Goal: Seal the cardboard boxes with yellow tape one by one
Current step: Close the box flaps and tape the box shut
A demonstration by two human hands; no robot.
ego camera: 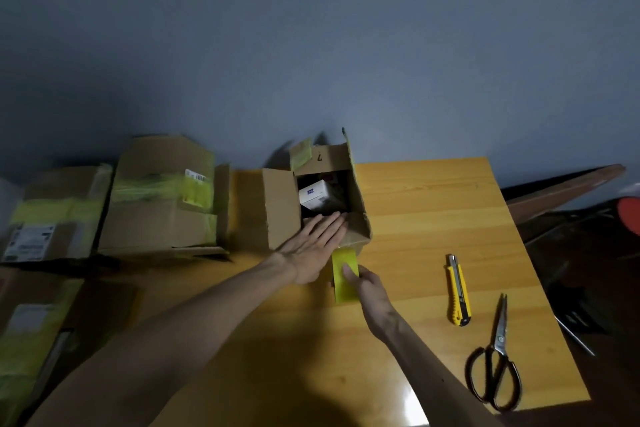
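An open cardboard box (280,215) stands mid-table with its flaps up and a white carton (316,197) inside. My left hand (313,250) lies flat with straight fingers on the box's near flap. Just below it my right hand (369,286) grips a yellow tape roll (343,276), thumb on top. The tape's free end runs up to the box's near edge. Part of the roll is hidden by my right hand.
Boxes with yellow tape on them sit at the left: one large (162,198), one at the far left (52,215), another lower left (31,340). A yellow utility knife (458,289) and scissors (495,357) lie on the wooden table (433,211) to the right. A wall rises behind.
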